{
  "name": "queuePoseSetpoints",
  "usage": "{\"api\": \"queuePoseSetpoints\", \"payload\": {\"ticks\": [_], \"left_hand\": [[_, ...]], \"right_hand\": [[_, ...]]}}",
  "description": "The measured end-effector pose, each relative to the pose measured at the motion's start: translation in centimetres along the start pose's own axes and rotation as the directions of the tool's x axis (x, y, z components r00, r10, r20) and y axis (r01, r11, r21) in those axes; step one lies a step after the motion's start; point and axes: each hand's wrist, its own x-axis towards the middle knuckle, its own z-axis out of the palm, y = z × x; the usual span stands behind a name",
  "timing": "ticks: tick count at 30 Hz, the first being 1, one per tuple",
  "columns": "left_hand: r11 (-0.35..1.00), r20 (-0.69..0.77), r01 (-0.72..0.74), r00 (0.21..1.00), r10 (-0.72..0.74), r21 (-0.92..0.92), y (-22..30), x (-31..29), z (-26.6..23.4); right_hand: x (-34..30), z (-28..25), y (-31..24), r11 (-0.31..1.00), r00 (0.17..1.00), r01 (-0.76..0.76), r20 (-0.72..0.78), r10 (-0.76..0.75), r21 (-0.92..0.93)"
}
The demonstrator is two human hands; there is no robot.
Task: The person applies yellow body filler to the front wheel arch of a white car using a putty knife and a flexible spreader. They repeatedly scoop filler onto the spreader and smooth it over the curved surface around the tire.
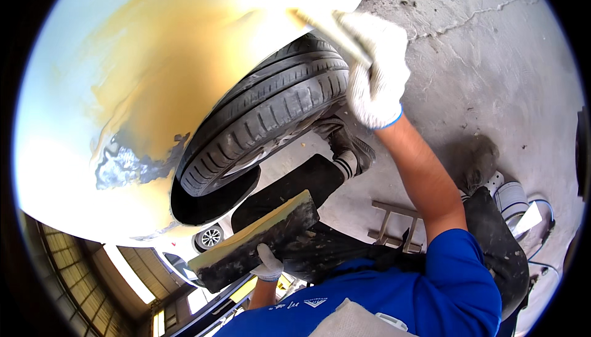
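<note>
My right hand (380, 69), in a white knit glove with a blue cuff, is closed on a flat, pale putty spreader (340, 36). The spreader's far end meets or sits right by the yellow filler on the white car body panel (55, 146), above the wheel arch. Yellow filler (166, 60) covers much of this panel, with a bare grey patch (126, 164) lower down. In my left hand (268, 264), also gloved, is a dark putty board (265, 238), gripped from its underside. Yellow putty (246, 229) lies along the board's upper face.
A black tyre (271, 100) fills the wheel arch close to both hands. On the concrete floor (492, 72) stand a metal-framed stool (394, 220) and a pail (512, 200) beside a blue hose (542, 251). Another white car (178, 257) shows farther off.
</note>
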Motion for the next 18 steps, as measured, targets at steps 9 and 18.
{"api": "queuePoseSetpoints", "payload": {"ticks": [9, 18], "left_hand": [[0.969, 0.115, -0.093, 0.991, 0.068, 0.227, 1.8, 0.5, 0.3], [0.972, 0.055, -0.123, 0.992, 0.114, 0.202, 1.8, 0.7, 0.8]], "right_hand": [[-2.4, 0.4, -2.9, 0.994, 0.993, -0.071, 0.104, 0.062, 0.087], [8.1, 2.1, -4.6, 0.996, 0.994, -0.068, -0.080, 0.072, 0.054]]}}
